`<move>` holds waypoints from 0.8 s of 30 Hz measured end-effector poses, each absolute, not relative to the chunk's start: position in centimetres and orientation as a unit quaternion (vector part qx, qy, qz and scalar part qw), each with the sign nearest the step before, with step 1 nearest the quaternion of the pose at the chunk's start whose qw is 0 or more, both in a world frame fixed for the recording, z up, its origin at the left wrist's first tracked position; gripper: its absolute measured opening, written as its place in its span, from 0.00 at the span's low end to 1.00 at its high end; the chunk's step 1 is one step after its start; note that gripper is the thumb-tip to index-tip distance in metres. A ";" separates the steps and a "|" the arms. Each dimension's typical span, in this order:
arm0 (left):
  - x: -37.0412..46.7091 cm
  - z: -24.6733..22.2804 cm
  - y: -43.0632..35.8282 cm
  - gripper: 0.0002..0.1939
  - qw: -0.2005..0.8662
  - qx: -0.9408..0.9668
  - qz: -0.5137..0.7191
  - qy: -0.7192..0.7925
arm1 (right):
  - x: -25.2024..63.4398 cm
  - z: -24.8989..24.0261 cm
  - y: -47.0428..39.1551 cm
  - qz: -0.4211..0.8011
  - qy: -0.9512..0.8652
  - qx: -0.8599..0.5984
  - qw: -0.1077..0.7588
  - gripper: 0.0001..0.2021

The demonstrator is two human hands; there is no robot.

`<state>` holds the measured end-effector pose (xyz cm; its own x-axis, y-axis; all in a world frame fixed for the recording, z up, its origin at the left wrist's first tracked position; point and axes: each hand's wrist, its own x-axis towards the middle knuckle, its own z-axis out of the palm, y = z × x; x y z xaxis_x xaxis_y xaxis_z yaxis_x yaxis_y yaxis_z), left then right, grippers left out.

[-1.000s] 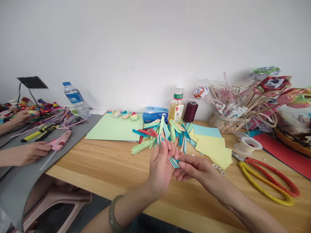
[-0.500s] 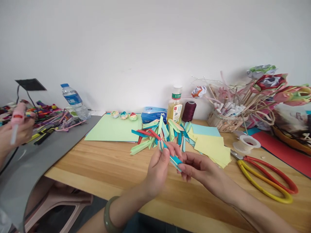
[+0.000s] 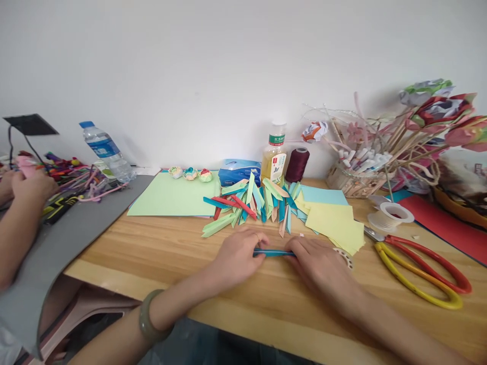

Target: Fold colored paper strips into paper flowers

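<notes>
Between my two hands, down at the wooden tabletop [image 3: 213, 294], lies a bundle of folded paper strips [image 3: 274, 252] with blue uppermost. My left hand [image 3: 239, 256] pinches its left end, and a green bangle sits on that wrist. The right end is gripped by my right hand [image 3: 317, 261], whose fingers hide it. Just beyond my hands is a heap of folded paper strips [image 3: 247, 203] in green, blue, red and peach. A pale ring with dark dots [image 3: 345, 257] shows partly behind my right hand.
Yellow paper sheets [image 3: 335, 223] and scissors with red and yellow handles [image 3: 422, 274] lie to the right, near a white spool [image 3: 390, 217]. A tissue pack [image 3: 239, 172], drink bottle [image 3: 274, 157] and thread cone [image 3: 297, 165] stand behind. At far left, a co-worker's hand [image 3: 34, 187] holds a pink tool.
Both hands have lowered the paper bundle from a tilted hold to level at the tabletop. A red strip that seemed to cross it now shows in the heap. The co-worker's hand has shifted left.
</notes>
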<state>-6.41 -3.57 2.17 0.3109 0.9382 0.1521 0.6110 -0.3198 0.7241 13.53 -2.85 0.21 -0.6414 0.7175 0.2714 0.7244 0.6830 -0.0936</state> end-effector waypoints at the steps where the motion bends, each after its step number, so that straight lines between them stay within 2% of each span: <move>1: -6.4 1.9 -3.4 0.10 0.268 0.775 0.276 0.501 | 13.5 0.0 -2.9 -0.012 -0.906 -0.397 0.143 0.09; 8: -7.3 0.6 -2.2 0.12 0.263 0.841 0.216 0.421 | 13.4 -1.0 -2.3 0.012 -0.898 -0.420 0.135 0.04; 12: -7.7 0.0 -1.9 0.13 0.218 0.875 0.190 0.388 | 13.7 -1.5 -1.9 0.035 -0.905 -0.405 0.127 0.04; 16: -7.4 -0.3 -2.0 0.17 0.172 0.892 0.162 0.385 | 14.0 -1.6 -2.2 -0.042 -0.921 -0.362 0.138 0.16; 20: -7.0 -0.3 -2.1 0.18 0.168 0.880 0.160 0.414 | 14.0 -1.3 -2.6 -0.110 -0.924 -0.339 0.135 0.19; 24: -7.0 -0.7 -2.1 0.16 0.174 0.869 0.157 0.435 | 13.9 -1.3 -2.6 -0.087 -0.925 -0.351 0.119 0.20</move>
